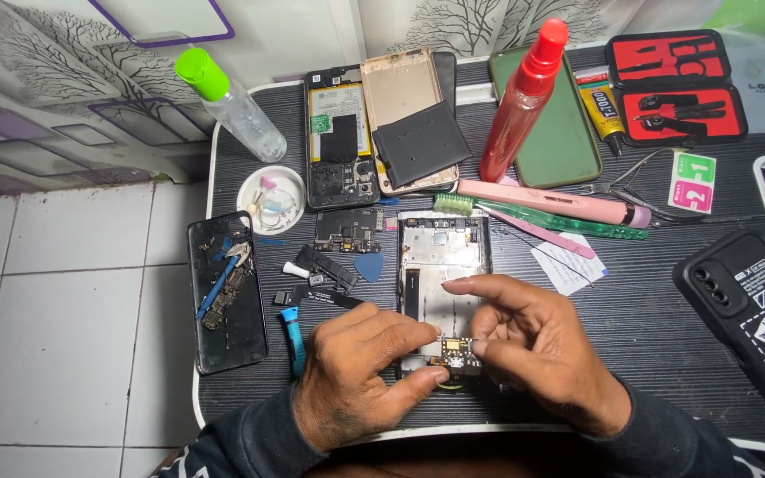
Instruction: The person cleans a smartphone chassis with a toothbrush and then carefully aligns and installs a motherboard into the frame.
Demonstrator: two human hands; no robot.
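Note:
My left hand (360, 372) and my right hand (537, 345) meet over the lower end of an opened phone frame (443, 257) lying on the dark ribbed table (648, 327). Between the thumbs and forefingers of both hands sits a small dark circuit board (456, 352) with gold contacts, pinched from the left and the right. The right hand's other fingers are spread above the frame. The bottom of the frame is hidden under my fingers.
Around lie a phone back with parts (226, 288), a white dish of screws (270, 199), another opened phone (340, 133), a gold back cover (400, 88), a red bottle (520, 106), a clear green-capped bottle (232, 106), a green case (560, 124), a red tool case (675, 88), tweezers, a glue tube and a black case (759, 310).

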